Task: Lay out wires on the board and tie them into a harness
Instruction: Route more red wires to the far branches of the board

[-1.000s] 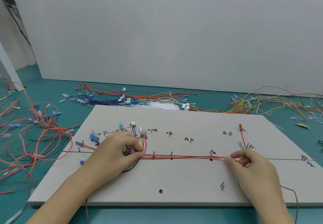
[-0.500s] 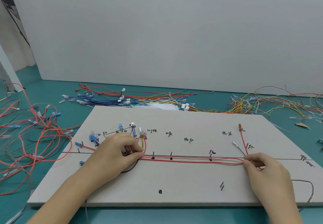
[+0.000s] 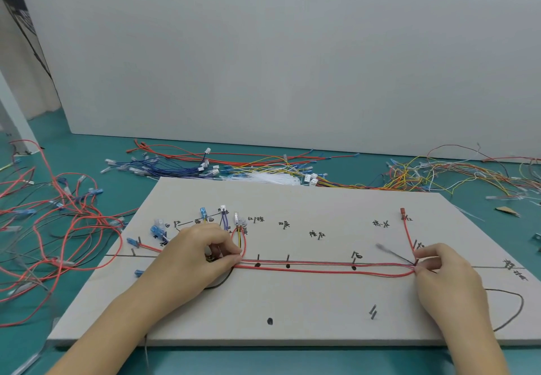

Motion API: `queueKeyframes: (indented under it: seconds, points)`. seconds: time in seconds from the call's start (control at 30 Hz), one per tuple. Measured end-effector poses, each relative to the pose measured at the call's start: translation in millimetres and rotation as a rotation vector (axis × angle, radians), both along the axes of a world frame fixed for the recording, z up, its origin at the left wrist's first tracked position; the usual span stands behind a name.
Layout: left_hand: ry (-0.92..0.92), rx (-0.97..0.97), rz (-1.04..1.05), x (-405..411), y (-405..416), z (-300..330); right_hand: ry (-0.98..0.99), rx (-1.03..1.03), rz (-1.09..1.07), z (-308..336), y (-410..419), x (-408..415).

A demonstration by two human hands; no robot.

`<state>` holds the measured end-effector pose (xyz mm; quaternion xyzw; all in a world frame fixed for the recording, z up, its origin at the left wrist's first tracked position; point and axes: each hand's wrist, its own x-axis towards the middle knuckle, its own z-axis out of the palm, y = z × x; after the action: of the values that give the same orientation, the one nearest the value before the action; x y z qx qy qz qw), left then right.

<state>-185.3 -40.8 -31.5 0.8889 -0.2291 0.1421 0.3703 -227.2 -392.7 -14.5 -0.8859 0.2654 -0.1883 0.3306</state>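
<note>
Careful: your left hand and right hand pinch the thin red wires on the grey board; overpulling rightward could unhook them from the pins.

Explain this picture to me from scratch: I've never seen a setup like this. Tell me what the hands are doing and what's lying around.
There is no machine here, just a person's two bare hands. The single picture comes from a camera worn on the person's head, looking forward and down.

On a green table lies a pale board with handwritten marks, drawn lines and small pins. Red wires run along the board's long line. The left hand pinches them at their left end, beside a cluster of short wires with blue and clear connectors. The right hand pinches them at the right end, where one red wire branches up to a red terminal.

Around the board lie loose wires: a red tangle on the left, blue, yellow and orange ones behind. A dark wire loops off near the right wrist.
</note>
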Motion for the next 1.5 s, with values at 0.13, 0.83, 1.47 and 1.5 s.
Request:
queueKeyframes:
  seconds: [0.13, 0.83, 1.47, 1.5]
  points:
    - [-0.006, 0.009, -0.006, 0.6, -0.2, 0.7, 0.014, -0.026, -0.018, 1.6, -2.7, -4.4]
    - [-0.001, 0.004, -0.003, 2.2, 1.0, -2.5, -0.046, 0.036, -0.017, 1.6, -1.8, -0.4]
    - [-0.007, 0.022, 0.002, 4.8, 2.4, -5.1, 0.147, 0.025, -0.012, 24.4, -12.3, 41.3]
    - [-0.007, 0.023, 0.002, 4.8, 2.4, -5.3, 0.167, 0.016, -0.013, 27.2, -12.8, 44.6]
